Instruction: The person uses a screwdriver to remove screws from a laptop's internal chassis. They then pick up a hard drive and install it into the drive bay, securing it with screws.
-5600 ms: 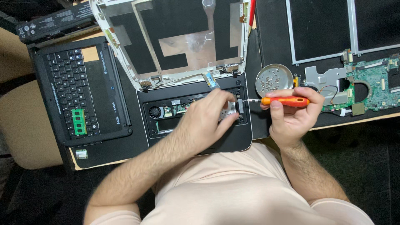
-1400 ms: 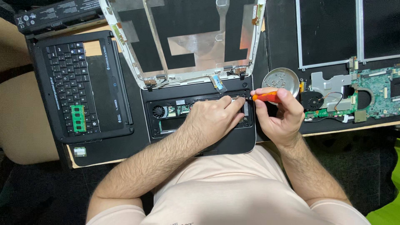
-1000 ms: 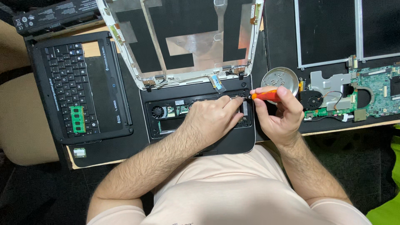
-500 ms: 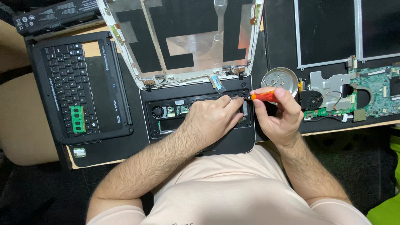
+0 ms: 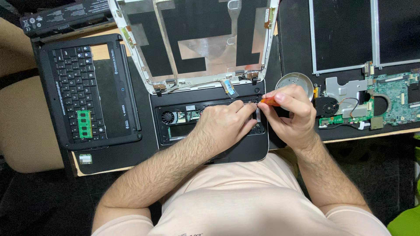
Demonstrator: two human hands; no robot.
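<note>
At the centre of the frame the person's left hand [image 5: 225, 126] lies palm-down on the opened base of a black laptop [image 5: 245, 150], its fingers curled loosely together and pressing on the exposed interior near the right end of the keyboard bay; it grasps nothing that can be seen. Just to its right, almost touching it, the right hand [image 5: 291, 113] is closed around an orange-handled screwdriver [image 5: 267, 102], of which only a short stretch of handle shows between thumb and fingers, pointing left toward the base's upper right corner; the tip is hidden between the two hands. A small round fan [image 5: 168, 117] sits in the left end of the open bay. Above the base, in the upper middle of the frame, the stripped lid shell [image 5: 197, 48] leans back, white-edged with silver foil and black patches inside. A round metal tin [image 5: 294, 80] stands just behind the right hand. At the left lies a second black laptop base with its keyboard [image 5: 76, 87] and a green memory module [image 5: 85, 124] resting on it, and a battery pack [image 5: 65, 16] lies in the upper left corner. At the right edge a green motherboard [image 5: 393, 98] with a black cooling fan [image 5: 327, 106] rests below two flat display panels [image 5: 339, 35].
</note>
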